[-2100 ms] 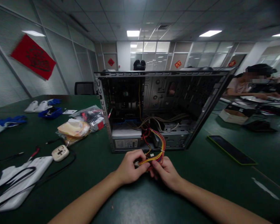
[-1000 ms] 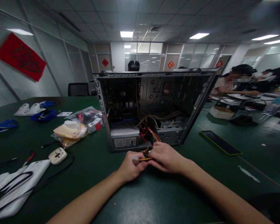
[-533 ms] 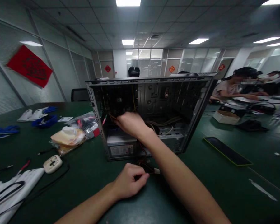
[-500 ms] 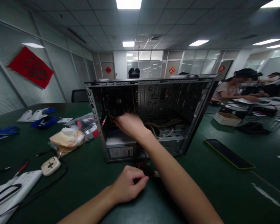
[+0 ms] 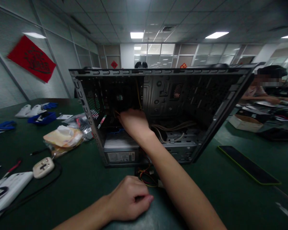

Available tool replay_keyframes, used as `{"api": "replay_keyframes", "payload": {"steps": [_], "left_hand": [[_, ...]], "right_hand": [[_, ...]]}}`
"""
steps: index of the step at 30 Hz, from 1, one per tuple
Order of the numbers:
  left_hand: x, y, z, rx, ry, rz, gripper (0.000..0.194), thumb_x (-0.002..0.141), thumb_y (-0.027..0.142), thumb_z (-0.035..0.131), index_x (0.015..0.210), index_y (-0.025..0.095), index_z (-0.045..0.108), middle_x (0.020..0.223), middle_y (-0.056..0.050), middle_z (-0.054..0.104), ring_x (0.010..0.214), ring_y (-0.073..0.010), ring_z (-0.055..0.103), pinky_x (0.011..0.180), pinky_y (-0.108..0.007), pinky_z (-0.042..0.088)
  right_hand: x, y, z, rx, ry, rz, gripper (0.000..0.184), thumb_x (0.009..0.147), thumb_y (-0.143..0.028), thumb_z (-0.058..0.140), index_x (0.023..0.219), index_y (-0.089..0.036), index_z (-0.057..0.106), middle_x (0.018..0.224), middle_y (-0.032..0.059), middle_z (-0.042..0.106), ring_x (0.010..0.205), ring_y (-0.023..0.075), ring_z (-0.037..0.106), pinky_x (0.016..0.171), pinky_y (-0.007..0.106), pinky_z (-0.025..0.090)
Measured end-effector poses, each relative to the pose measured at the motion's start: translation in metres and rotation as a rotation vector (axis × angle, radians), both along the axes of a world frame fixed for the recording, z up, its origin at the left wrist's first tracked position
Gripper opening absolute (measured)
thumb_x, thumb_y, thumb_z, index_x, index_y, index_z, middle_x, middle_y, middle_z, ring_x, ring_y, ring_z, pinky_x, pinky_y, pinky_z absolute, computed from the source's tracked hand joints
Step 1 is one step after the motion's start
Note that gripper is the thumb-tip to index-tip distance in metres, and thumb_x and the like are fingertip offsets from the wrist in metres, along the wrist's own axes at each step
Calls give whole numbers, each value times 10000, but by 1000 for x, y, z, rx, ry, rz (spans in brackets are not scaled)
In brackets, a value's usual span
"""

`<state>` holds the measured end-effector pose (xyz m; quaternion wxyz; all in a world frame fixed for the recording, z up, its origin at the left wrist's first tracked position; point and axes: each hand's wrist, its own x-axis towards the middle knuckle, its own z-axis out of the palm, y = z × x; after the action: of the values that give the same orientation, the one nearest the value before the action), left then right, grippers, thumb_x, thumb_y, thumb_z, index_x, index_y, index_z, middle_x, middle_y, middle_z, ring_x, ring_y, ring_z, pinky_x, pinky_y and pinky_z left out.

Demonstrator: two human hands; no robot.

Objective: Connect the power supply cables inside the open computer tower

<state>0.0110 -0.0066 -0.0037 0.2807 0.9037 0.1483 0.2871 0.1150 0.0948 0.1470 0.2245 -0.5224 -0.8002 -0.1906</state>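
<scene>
An open-sided computer case (image 5: 158,72) stands upright on the table before me. My right hand (image 5: 134,123) reaches into its left half, below the cooling fan (image 5: 120,97) and above the power supply (image 5: 122,156). Its fingers are bent and pressed together near some thin wires; their tips, and whatever they hold, are hidden by the hand. My left hand (image 5: 132,198) rests on the table in front of the case, curled into a loose fist with nothing visible in it. Just beyond it lies a bundle of red, yellow and black power cables (image 5: 146,177).
To the left are a plastic bag with yellow contents (image 5: 63,137), a beige power socket (image 5: 43,167), a white power strip (image 5: 11,191) and a blue tray (image 5: 42,118). A dark mat with a yellow-green edge (image 5: 248,164) lies right. Further right, a person sits beside a cardboard box (image 5: 246,123).
The case appears larger and closer. My right hand stays inside it, with the fingers near the same spot. My left hand remains curled on the table, and more of the cable bundle shows.
</scene>
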Motion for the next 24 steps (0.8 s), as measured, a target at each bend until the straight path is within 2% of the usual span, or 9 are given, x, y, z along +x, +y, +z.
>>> {"api": "replay_keyframes", "payload": {"steps": [4,9,14,24], "left_hand": [[-1,-1,2,15,8,-12,318,945,204,477,638,207,392,544,36,419,509,-122,394,584,-304,339],[-2,-1,1,69,27,-13,330,952,212,473,625,208,428,533,25,459,498,-125,432,577,-303,353],[-2,0,2,96,63,-26,337,958,225,479,623,207,450,541,15,485,505,-128,448,584,-303,368],[-13,18,2,-31,88,181,371,980,251,478,616,182,467,560,30,430,531,-111,404,564,-255,302]], "right_hand": [[0,-1,1,-22,4,-16,372,1049,-245,452,987,-53,765,893,216,743,885,312,744,736,383,578],[0,-2,2,-34,-3,5,364,1055,-301,454,1048,-101,758,921,193,749,912,306,742,767,380,577],[4,-3,2,-56,21,-41,346,1045,-334,473,1092,-123,744,972,190,748,946,307,733,790,379,574],[3,-3,2,-67,62,-37,359,1032,-346,479,1062,-116,752,960,191,747,909,297,739,770,362,574]]}}
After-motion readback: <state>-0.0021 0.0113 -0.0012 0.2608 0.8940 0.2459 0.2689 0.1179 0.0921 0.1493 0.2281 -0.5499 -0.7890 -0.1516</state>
